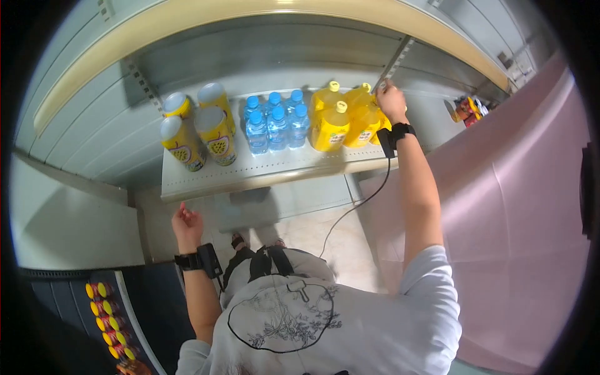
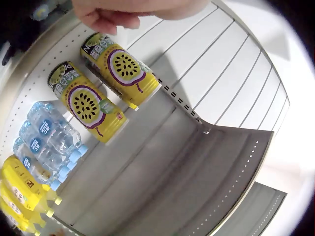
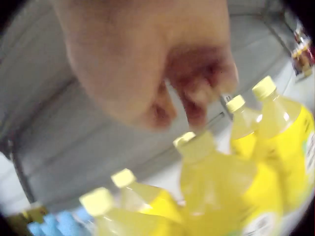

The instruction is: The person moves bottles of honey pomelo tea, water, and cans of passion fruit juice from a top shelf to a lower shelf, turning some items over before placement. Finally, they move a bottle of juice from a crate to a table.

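Note:
In the head view the right hand (image 1: 392, 103) is over the right end of a group of yellow bottles (image 1: 331, 128) on the shelf. The right wrist view has its bent fingers and thumb (image 3: 162, 115) apart, just above a bottle's pale yellow cap (image 3: 198, 146); whether a fingertip touches the cap is unclear. Nothing shows between them. The left hand (image 1: 187, 226) hangs loosely curled and holds nothing below the shelf's front edge. Tall yellow cans (image 1: 217, 137) stand at the shelf's left; the left wrist view shows fruit pictures on the cans (image 2: 87, 105) near the left hand (image 2: 115, 17).
Several blue-capped water bottles (image 1: 276, 125) stand between the cans and yellow bottles. Red-and-yellow packages (image 1: 469, 111) are at the far right. An upper shelf edge (image 1: 262, 7) arches overhead, a pink cloth (image 1: 494, 225) hangs right, and small yellow-lidded jars (image 1: 107, 322) are lower left.

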Motion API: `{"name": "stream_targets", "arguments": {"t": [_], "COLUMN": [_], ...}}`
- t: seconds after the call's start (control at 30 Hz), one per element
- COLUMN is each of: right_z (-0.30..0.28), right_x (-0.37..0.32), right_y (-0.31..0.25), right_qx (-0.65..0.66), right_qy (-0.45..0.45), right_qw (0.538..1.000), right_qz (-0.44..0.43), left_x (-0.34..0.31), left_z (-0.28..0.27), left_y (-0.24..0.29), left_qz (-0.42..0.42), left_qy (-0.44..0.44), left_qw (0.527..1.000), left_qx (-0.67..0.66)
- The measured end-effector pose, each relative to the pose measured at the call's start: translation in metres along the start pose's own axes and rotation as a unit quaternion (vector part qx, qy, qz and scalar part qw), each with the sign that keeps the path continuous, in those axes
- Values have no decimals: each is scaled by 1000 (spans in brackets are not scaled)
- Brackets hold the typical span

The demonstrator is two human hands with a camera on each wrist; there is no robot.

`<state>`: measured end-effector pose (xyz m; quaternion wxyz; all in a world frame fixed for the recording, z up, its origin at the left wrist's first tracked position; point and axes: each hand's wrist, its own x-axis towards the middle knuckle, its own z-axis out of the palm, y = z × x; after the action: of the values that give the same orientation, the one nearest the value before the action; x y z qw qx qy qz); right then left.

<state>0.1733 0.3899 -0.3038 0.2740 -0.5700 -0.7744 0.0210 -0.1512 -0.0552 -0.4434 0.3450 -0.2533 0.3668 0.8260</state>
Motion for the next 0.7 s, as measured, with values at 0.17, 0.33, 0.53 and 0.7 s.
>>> {"name": "stream_targets", "arguments": {"t": [0.17, 0.33, 0.53, 0.7], "right_z": [-27, -1, 63, 94], "right_x": [-1, 2, -231, -506], "right_y": [29, 114, 108, 99], "right_qx": [-87, -140, 360, 147], "right_qy": [-119, -174, 243, 161], "right_qw": [987, 972, 872, 725], "right_qz": [-66, 66, 227, 653], "left_x": [-1, -2, 12, 61], "left_z": [-10, 17, 53, 52], "left_y": [6, -2, -36, -76], "left_qz": [-3, -8, -114, -315], "left_qy": [22, 26, -35, -202], "left_qw": [1000, 999, 990, 912], "left_qx": [-6, 22, 69, 165]}}
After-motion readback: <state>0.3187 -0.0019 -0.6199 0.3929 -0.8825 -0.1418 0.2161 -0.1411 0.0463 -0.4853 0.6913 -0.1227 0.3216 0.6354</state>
